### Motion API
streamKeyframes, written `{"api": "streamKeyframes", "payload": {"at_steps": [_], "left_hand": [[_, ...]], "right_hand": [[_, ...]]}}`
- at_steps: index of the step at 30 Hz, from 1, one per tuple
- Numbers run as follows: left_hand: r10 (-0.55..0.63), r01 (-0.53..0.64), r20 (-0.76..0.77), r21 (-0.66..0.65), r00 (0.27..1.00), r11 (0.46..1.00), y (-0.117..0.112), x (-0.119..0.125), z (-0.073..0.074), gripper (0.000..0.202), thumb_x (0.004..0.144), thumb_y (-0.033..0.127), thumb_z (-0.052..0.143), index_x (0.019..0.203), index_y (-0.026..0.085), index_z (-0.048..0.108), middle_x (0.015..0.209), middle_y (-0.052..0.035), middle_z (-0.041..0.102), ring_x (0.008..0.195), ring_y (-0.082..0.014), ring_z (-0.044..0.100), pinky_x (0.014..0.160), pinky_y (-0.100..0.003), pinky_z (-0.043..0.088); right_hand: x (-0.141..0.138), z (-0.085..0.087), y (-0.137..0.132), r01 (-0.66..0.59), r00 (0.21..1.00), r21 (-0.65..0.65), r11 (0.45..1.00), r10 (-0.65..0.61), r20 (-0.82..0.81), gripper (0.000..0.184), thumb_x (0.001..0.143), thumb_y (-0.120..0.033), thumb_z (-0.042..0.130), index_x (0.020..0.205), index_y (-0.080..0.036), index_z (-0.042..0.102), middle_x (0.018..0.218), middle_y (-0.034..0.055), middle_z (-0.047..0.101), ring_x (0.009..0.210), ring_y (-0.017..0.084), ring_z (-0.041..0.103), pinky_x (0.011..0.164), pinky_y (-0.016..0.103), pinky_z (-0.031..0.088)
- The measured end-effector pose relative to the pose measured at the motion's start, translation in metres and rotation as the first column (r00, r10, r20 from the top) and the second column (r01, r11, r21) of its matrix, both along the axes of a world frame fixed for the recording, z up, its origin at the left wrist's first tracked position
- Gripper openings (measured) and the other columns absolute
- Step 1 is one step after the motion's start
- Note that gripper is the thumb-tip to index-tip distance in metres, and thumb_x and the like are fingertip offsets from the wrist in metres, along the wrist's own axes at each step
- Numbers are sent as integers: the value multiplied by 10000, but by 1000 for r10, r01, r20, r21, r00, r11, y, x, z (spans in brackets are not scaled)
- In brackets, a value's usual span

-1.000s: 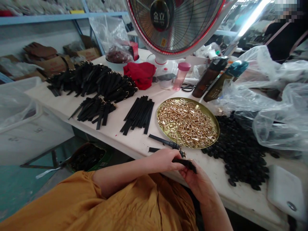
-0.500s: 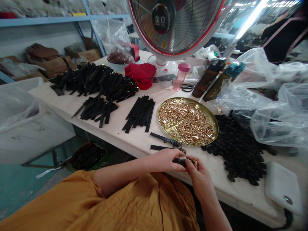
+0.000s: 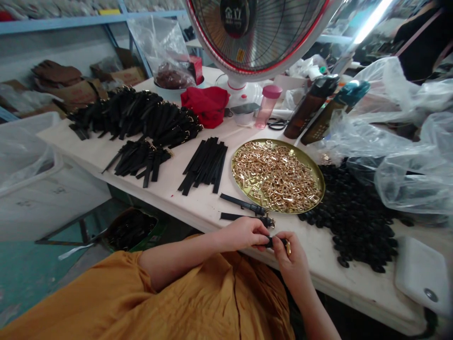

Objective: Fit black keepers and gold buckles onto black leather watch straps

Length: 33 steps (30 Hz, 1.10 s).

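Note:
Close to the table's front edge, my left hand and my right hand pinch one black strap between them. Both hands are closed on it, and the fingers hide most of its length. A gold buckle shows at my right fingers. Just beyond my hands lie two black straps with buckles. Behind them stands a round gold tray heaped with small gold buckles. Plain black strips lie in a bunch to the left, and a pile of small black loops spreads right of the tray.
Finished-looking straps with buckles are heaped at the back left. A fan, a red cloth, a pink-lidded cup and two bottles stand behind the tray. Plastic bags and a white device are at the right.
My hands have shifted slightly, with the left fingers curled further over the strap and a little gap opening between the hands. The view has tilted slightly.

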<state>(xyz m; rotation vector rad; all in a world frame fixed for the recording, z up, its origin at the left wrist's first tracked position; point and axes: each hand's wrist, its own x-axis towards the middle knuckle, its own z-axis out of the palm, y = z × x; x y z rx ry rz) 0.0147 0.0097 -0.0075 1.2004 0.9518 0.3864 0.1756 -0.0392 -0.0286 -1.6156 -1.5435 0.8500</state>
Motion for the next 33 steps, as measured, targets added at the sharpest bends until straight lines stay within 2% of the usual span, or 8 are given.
{"api": "streamKeyframes", "payload": {"at_steps": [6,10,16,20,22,27,29,33], "left_hand": [[-103,121,-128,144,986,982,-1,1,2,219,737,276,553,890,126,597,754,-16,642,695,-127,587,616,-211,425],[-132,156,-150,159,980,975,0,-1,6,324,747,280,540,1035,130,547,789,-16,649,718,-125,588,609,-205,409],[-91,194,-302,334,949,922,0,-6,18,433,741,248,548,1153,147,461,760,1,645,699,-125,581,627,-213,396],[-45,207,-333,470,942,858,10,-1,15,418,776,253,528,1174,172,429,815,1,647,761,-132,589,674,-219,408],[-11,254,-397,565,918,785,21,-3,11,421,788,291,529,1181,184,423,872,-10,643,803,-146,591,692,-232,416],[164,522,-645,720,746,456,44,-23,-1,426,706,400,618,1027,133,533,976,-107,601,895,-241,565,751,-334,432],[207,596,-691,709,692,377,44,-29,-5,350,702,369,612,947,125,556,933,-112,601,852,-247,571,718,-347,445],[242,648,-691,723,681,241,40,-18,-20,158,804,200,449,854,122,576,812,-96,610,747,-210,587,591,-316,453]], "right_hand": [[3,-3,-1,-123,992,-91,988,120,-42,209,831,-409,446,770,-213,488,626,-2,531,587,161,499,547,284,395],[1,-4,-4,-59,980,-142,988,31,-194,284,858,-448,377,932,-207,507,774,29,564,606,159,514,522,278,400],[0,-9,1,66,996,8,998,-66,62,313,858,-439,347,996,-200,497,858,65,572,691,195,536,618,337,425],[-2,-11,17,41,999,38,998,-42,21,336,858,-443,331,991,-188,505,870,80,575,694,197,542,582,325,435],[-3,-12,29,53,999,10,999,-53,2,369,856,-457,324,1009,-173,502,858,85,584,658,193,548,553,316,439],[2,-11,48,40,947,2,999,-39,318,500,831,-513,346,1140,-140,469,808,90,629,665,243,577,601,364,418],[10,-15,48,10,928,-2,1000,-8,372,498,826,-527,329,1098,-147,502,835,103,636,689,258,587,621,381,423],[28,-32,49,-106,920,-29,994,109,377,396,777,-533,390,933,-222,578,894,111,652,818,302,605,680,418,458]]}}
